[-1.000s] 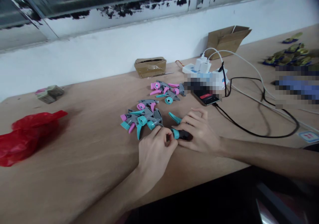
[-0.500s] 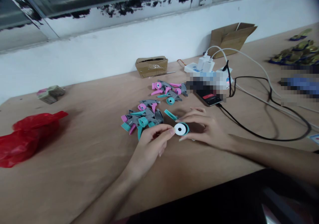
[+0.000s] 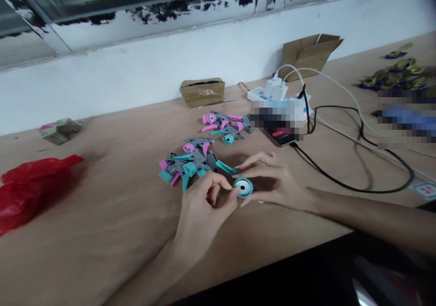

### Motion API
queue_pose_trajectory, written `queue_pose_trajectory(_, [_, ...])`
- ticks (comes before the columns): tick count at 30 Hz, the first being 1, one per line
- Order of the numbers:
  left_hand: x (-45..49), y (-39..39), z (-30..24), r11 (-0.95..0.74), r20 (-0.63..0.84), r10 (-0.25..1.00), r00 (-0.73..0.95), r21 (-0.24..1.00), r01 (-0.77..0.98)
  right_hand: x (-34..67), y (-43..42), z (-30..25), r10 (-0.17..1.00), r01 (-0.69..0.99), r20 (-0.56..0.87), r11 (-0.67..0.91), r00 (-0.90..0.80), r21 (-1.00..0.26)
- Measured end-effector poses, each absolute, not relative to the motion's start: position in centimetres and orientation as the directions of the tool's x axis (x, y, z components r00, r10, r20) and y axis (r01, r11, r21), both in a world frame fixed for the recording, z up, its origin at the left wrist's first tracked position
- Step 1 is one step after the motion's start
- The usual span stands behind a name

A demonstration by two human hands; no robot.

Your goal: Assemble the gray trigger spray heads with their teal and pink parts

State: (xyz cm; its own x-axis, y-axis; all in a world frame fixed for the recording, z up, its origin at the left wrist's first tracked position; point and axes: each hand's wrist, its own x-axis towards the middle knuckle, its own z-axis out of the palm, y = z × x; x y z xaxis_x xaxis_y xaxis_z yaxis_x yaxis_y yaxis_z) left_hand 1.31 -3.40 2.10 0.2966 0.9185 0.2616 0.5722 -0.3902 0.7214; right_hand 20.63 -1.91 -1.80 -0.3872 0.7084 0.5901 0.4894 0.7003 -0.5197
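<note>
My right hand (image 3: 272, 181) grips a teal round cap (image 3: 243, 187) with a white disc and a dark centre hole, its open face turned toward me. The thumb and forefinger of my left hand (image 3: 204, 204) are pinched against the cap's left rim. Both hands hover just above the wooden table (image 3: 112, 215). Just behind them lies a pile of grey, teal and pink sprayer parts (image 3: 189, 163). A loose teal trigger piece (image 3: 225, 167) rests between the pile and my right fingers.
A second heap of pink and grey parts (image 3: 225, 125) lies farther back. A phone (image 3: 282, 137), a power strip (image 3: 272, 92) and trailing black cables (image 3: 357, 179) sit at right. A red plastic bag (image 3: 30, 183) lies at left, cardboard boxes (image 3: 202, 91) by the wall.
The dark piece with the teal cap has been turned so the cap's white face points at me. My left fingers moved from beside it to pinching its rim.
</note>
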Motion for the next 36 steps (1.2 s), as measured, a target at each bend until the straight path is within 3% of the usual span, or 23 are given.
queue_pose_trajectory(4, [1.45, -3.53, 2.38, -0.548, 0.390, 0.836, 0.386, 0.611, 0.571, 20.63, -1.95, -1.74, 0.704, 0.495, 0.586, 0.705, -0.401, -0.508])
queue_pose_trajectory(8, [1.36, -3.51, 2.35, -0.616, 0.414, 0.787, 0.457, 0.546, 0.567, 20.68, -1.88, -1.89, 0.696, 0.505, 0.583, 0.712, -0.418, -0.488])
queue_pose_trajectory(18, [1.23, -3.65, 2.25, -0.635, 0.463, 0.767, 0.443, 0.452, 0.627, 20.66, -2.01, -1.78, 0.690, 0.530, 0.596, 0.713, -0.411, -0.460])
queue_pose_trajectory(36, [1.32, -3.66, 2.15, -0.540, 0.340, 0.842, 0.420, 0.501, 0.677, 20.46, -2.25, -2.20, 0.696, 0.598, 0.602, 0.690, -0.391, -0.409])
